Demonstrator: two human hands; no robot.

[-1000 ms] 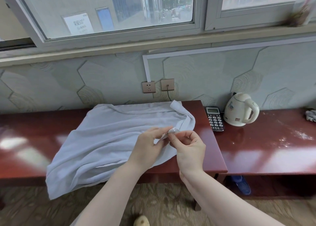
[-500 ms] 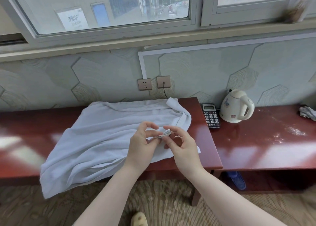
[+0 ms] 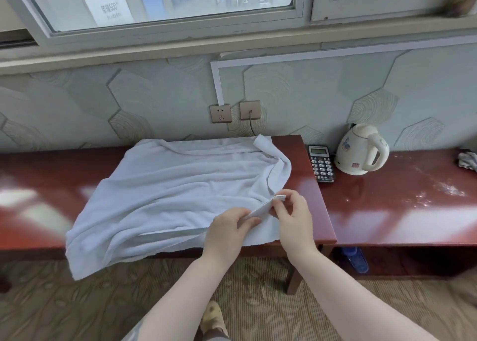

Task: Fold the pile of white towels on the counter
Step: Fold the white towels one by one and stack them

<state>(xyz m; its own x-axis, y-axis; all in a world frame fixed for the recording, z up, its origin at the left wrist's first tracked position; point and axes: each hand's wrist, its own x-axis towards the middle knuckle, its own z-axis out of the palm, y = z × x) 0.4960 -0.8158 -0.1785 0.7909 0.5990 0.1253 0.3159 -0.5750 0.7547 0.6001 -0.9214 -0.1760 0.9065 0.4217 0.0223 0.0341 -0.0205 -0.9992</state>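
Right hand (image 3: 293,220): thumb and forefinger fingers (image 3: 280,203) pinched on a lifted corner of the white terry-cloth towel (image 3: 180,193), remaining fingers loosely curled. Left hand (image 3: 227,231): thumb and forefinger closed on the same raised edge, just below and left of the right-hand pinch; the short span of hem between the two grips is drawn up off the cloth beneath it.

Towel: soft, nubbed weave, rumpled in long shallow creases. It lies spread over the glossy red-brown wooden tabletop (image 3: 320,211). Far right corner is curled over on itself near the wall; near left corner hangs over the front edge toward the patterned carpet.

Right of the towel, apart from it: a dark rectangular push-button telephone (image 3: 321,163) lying flat, and beside that a cream plastic electric kettle (image 3: 361,152), rounded body, loop handle, upright. A crumpled grey rag (image 3: 467,160) sits at the far right edge. Two bronze-coloured square wall sockets (image 3: 234,112) above the towel, a dark cable in the right one.
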